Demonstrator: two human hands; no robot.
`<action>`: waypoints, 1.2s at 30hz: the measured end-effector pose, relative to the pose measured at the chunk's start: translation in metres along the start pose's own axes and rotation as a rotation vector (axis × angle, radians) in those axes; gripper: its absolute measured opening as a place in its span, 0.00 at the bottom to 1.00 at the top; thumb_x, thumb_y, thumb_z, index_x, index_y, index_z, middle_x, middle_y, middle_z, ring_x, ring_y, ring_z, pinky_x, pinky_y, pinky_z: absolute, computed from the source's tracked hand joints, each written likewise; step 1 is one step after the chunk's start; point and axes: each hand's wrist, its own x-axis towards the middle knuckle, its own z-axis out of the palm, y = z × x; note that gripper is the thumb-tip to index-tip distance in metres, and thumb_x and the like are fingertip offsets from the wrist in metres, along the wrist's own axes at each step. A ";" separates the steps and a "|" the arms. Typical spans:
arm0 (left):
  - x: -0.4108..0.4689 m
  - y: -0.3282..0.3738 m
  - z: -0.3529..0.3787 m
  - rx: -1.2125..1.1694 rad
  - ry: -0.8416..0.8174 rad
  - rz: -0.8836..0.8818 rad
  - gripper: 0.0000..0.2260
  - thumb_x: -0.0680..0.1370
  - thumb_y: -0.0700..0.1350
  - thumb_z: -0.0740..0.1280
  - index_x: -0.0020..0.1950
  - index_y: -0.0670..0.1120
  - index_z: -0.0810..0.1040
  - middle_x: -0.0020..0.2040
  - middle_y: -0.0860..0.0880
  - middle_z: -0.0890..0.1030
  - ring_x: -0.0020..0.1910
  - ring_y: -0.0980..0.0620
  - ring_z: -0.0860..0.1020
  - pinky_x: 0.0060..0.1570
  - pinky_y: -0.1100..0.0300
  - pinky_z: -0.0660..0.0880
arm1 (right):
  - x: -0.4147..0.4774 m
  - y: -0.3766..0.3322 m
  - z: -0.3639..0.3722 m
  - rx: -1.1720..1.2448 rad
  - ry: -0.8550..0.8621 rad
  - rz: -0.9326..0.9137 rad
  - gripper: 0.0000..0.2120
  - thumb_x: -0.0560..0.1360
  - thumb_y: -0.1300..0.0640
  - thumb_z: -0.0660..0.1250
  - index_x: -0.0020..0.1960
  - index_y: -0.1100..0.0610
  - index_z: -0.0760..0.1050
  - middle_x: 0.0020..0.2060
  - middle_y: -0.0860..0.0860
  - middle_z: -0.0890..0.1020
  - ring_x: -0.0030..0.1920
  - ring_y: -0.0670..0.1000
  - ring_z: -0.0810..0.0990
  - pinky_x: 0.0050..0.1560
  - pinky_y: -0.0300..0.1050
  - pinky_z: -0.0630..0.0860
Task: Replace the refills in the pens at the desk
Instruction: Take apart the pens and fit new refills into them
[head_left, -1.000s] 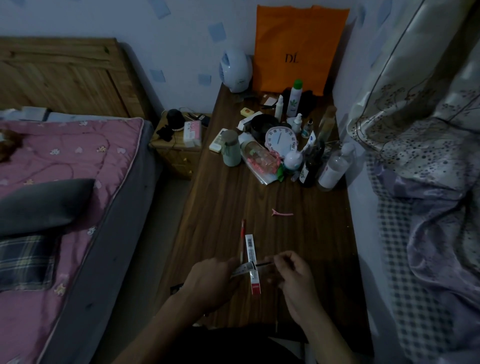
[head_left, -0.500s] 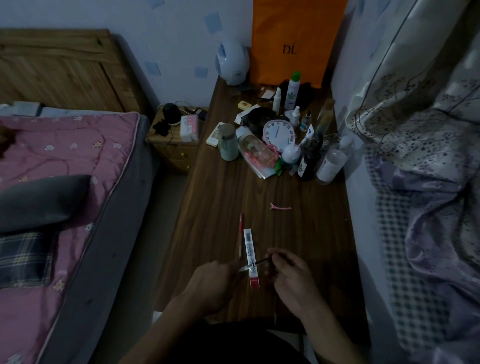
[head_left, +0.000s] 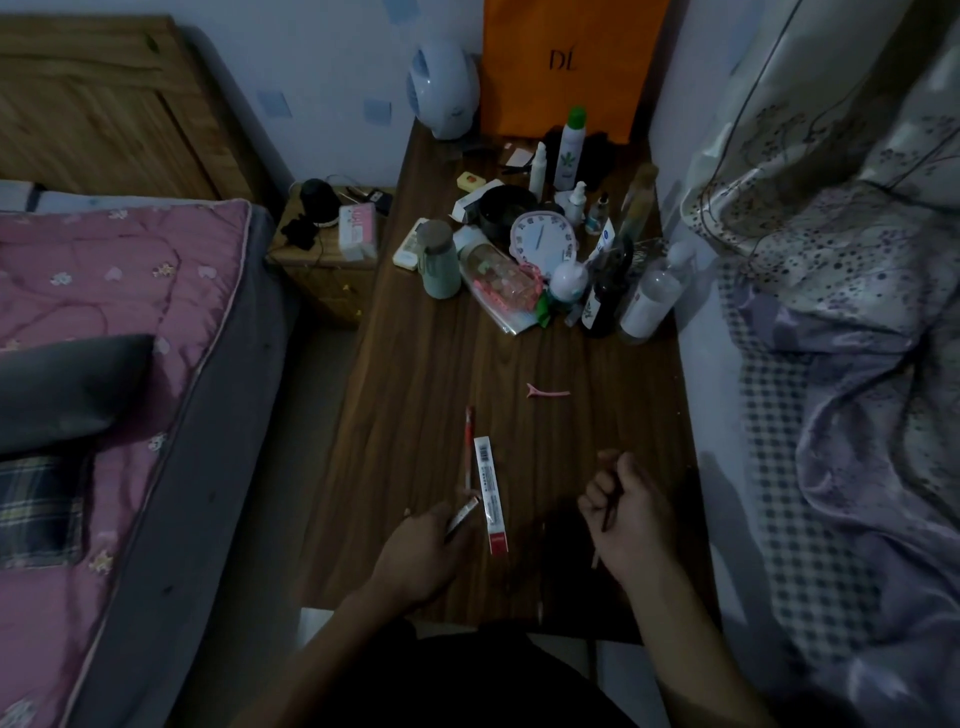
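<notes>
My left hand (head_left: 415, 551) grips a pale pen barrel (head_left: 462, 515) whose open end points up and to the right. Over to the right, my right hand (head_left: 626, 519) is closed around a thin dark refill (head_left: 609, 512) that runs down through the fist. Between the hands a white refill packet (head_left: 491, 499) with a barcode and a red end lies flat on the wooden desk (head_left: 415, 374). A red pen (head_left: 468, 444) lies just left of the packet, pointing away from me.
A pink hair clip (head_left: 548, 391) lies mid-desk. Bottles, a pale green cup (head_left: 439, 260), a white clock (head_left: 543, 239) and an orange bag (head_left: 566, 62) crowd the far end. A pink bed (head_left: 104, 322) is left, patterned bedding (head_left: 857, 312) right.
My hands were together over the packet; now they have pulled apart. The right hand has drawn the dark refill out to the right while the left keeps the barrel.
</notes>
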 end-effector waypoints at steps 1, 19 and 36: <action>0.002 0.001 0.001 -0.052 -0.022 -0.070 0.18 0.79 0.61 0.57 0.55 0.51 0.78 0.44 0.51 0.85 0.44 0.54 0.83 0.47 0.54 0.78 | 0.002 -0.002 -0.003 -0.004 0.004 -0.005 0.15 0.82 0.50 0.60 0.44 0.56 0.80 0.28 0.49 0.71 0.27 0.46 0.68 0.29 0.40 0.65; 0.065 0.016 0.041 -0.702 -0.128 -0.407 0.11 0.82 0.50 0.60 0.52 0.44 0.77 0.42 0.44 0.85 0.37 0.49 0.84 0.40 0.52 0.81 | 0.009 0.017 -0.032 -0.312 0.143 0.029 0.15 0.82 0.51 0.60 0.50 0.59 0.81 0.26 0.49 0.71 0.24 0.46 0.66 0.25 0.39 0.63; 0.064 0.004 0.105 -0.508 -0.073 -0.634 0.07 0.73 0.48 0.73 0.40 0.45 0.84 0.41 0.46 0.86 0.34 0.52 0.84 0.34 0.54 0.83 | 0.008 0.033 -0.042 -0.442 0.128 0.014 0.15 0.84 0.52 0.58 0.52 0.59 0.80 0.27 0.48 0.70 0.26 0.46 0.66 0.29 0.41 0.63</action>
